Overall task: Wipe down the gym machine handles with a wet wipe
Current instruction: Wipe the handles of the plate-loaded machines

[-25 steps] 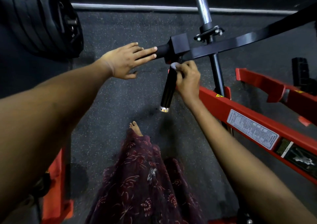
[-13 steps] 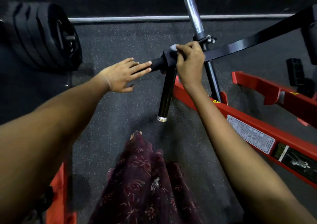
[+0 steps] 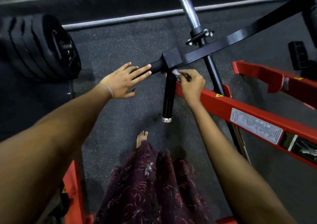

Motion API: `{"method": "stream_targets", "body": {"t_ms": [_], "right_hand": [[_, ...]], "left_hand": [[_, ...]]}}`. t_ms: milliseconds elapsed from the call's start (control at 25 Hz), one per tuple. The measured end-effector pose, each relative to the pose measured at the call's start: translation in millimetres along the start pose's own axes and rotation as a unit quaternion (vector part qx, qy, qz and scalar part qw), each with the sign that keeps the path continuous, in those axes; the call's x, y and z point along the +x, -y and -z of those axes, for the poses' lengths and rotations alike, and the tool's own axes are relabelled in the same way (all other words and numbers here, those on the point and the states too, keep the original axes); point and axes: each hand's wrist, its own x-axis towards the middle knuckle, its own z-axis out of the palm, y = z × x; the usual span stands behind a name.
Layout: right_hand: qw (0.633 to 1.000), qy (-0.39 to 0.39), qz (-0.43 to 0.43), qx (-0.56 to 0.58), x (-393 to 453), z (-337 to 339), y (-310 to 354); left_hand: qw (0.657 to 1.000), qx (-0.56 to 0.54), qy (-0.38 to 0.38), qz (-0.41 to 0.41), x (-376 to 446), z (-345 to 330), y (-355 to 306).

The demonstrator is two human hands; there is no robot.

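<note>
Pinching a small crumpled wet wipe [image 3: 175,72] in its curled fingertips, the right hand [image 3: 192,84] presses the wipe against the top of the black handle [image 3: 169,96] that hangs down from the square black block [image 3: 172,59] of the machine arm; the grip is tight and small, probably because the wipe is bunched up and has to be pushed into the joint just below that block. The left hand [image 3: 122,82] lies flat with straight fingers resting along the short side grip [image 3: 156,66] that sticks out to the left of the block, holding nothing; my guess is that it steadies the arm so the handle does not swing under the rubbing. The handle points down toward the dark rubber floor [image 3: 120,40], ending in a silver cap [image 3: 166,120] well below the block, and most of its length looks untouched by the wipe at this moment, so a downward stroke seems the likely next need. To the right of the block runs a red frame [image 3: 240,108] with a warning label [image 3: 255,126]; above the block a chrome bar [image 3: 187,7] rises, and far to its left sits a stack of weight plates [image 3: 39,47]. A patterned maroon skirt [image 3: 151,189] and a bare foot [image 3: 142,138] show below the handle.
</note>
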Motion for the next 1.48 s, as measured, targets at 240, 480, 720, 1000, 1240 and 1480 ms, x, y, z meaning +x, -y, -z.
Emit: {"method": "stream_targets", "body": {"t_ms": [240, 480, 720, 1000, 1240, 1480], "right_hand": [[0.941, 0.157, -0.223, 0.2, -33.5, 3.0, -20.5], [0.896, 0.149, -0.33, 0.257, 18.1, -3.3, -3.9], [0.89, 0.21, -0.334, 0.227, -52.8, -1.9, -45.0], [0.764, 0.194, -0.493, 0.369, -129.5, -2.4, -71.2], [0.657, 0.078, -0.548, 0.511, -140.9, -2.3, -55.8], [0.792, 0.098, -0.498, 0.341, -116.9, 51.9, -37.4]], "left_hand": [[1.0, -0.019, -0.022, -0.002, 0.8, 1.6, -0.5], [0.999, -0.032, -0.009, 0.002, 1.7, 2.2, 0.2], [0.999, -0.032, -0.005, 0.001, 2.3, 1.0, 0.9], [0.999, -0.037, 0.008, 0.001, 2.7, 2.9, 1.7], [0.999, -0.041, 0.022, 0.018, 3.3, 9.4, -1.3], [0.995, -0.046, 0.069, 0.047, 5.2, 30.6, -7.8]]}}
